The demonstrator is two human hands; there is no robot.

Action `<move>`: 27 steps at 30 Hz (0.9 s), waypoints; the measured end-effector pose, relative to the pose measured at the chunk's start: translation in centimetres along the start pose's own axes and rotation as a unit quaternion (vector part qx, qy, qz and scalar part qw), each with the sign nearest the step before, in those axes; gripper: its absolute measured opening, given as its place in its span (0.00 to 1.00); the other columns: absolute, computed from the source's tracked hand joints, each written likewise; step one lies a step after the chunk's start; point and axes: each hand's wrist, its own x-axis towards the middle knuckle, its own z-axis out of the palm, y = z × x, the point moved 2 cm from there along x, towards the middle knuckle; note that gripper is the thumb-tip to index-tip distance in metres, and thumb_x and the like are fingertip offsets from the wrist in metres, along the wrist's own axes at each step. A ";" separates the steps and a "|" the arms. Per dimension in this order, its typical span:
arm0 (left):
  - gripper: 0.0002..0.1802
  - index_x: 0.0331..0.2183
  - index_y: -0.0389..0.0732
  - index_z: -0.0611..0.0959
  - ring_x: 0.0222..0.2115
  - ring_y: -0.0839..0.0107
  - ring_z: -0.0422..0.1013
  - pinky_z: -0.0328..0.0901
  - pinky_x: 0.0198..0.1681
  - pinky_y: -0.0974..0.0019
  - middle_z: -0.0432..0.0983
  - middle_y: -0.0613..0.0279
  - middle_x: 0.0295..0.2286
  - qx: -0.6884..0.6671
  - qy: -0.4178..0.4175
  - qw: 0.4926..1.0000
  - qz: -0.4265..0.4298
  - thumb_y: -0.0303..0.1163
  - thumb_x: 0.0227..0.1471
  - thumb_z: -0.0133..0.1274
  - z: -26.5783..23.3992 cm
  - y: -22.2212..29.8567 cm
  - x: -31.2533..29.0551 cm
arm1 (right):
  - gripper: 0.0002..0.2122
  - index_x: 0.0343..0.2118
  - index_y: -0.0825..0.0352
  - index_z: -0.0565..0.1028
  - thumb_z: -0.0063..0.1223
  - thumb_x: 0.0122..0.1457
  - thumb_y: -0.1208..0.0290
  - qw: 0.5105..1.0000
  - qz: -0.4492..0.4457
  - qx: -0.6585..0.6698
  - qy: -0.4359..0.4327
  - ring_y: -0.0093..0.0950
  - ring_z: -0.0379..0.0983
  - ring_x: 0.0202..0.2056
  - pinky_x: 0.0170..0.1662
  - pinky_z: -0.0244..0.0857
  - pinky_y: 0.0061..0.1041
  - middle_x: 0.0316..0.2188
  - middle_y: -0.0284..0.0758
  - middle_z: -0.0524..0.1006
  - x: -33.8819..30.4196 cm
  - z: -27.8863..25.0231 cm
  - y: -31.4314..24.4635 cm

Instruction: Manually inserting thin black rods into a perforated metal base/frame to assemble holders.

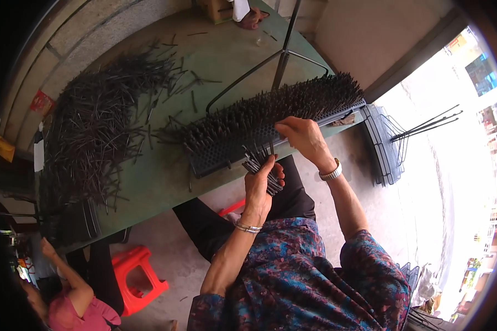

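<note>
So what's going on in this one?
The person's left hand holds a bundle of thin, dark rods. The right hand, curled, is by the near edge of a long, dark, perforated tray bristling with upright rods; some holes are bare. A tangled heap of dark rods lies leftward on the green table.

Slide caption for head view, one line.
Left hand grips dark rods; right hand at a perforated tray of upright rods.
</note>
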 end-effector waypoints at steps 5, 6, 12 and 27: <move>0.12 0.35 0.37 0.80 0.19 0.74 0.71 0.66 0.19 0.71 0.75 0.63 0.21 0.034 -0.012 0.999 0.002 0.35 0.53 0.57 0.2 0.1 -0.4 | 0.08 0.37 0.72 0.76 0.52 0.58 0.73 0.959 0.072 0.208 -0.176 0.18 0.71 0.23 0.26 0.67 0.18 0.21 0.30 0.74 -1.1 0.7 1.1; 0.11 0.35 0.37 0.80 0.19 0.73 0.72 0.66 0.19 0.71 0.75 0.63 0.20 0.041 -0.010 0.999 0.001 0.35 0.54 0.56 0.2 0.1 -0.4 | 0.08 0.37 0.72 0.76 0.52 0.58 0.73 0.959 0.072 0.208 -0.177 0.18 0.71 0.23 0.26 0.67 0.18 0.21 0.30 0.74 -1.1 0.6 1.1; 0.15 0.36 0.38 0.81 0.22 0.72 0.75 0.67 0.19 0.70 0.78 0.60 0.24 0.097 -0.011 0.995 0.007 0.40 0.53 0.56 -0.2 0.3 -0.3 | 0.09 0.36 0.75 0.75 0.50 0.59 0.73 0.942 0.114 0.273 -0.160 0.20 0.74 0.24 0.29 0.70 0.19 0.21 0.33 0.76 -1.5 0.6 1.0; 0.14 0.42 0.45 0.76 0.32 0.63 0.76 0.72 0.35 0.54 0.78 0.54 0.32 -0.045 0.020 0.997 -0.062 0.40 0.57 0.52 -0.6 -0.9 2.1 | 0.04 0.36 0.70 0.73 0.50 0.60 0.78 0.973 -0.074 0.042 0.214 0.22 0.80 0.30 0.28 0.67 0.17 0.26 0.35 0.79 0.1 -0.3 1.9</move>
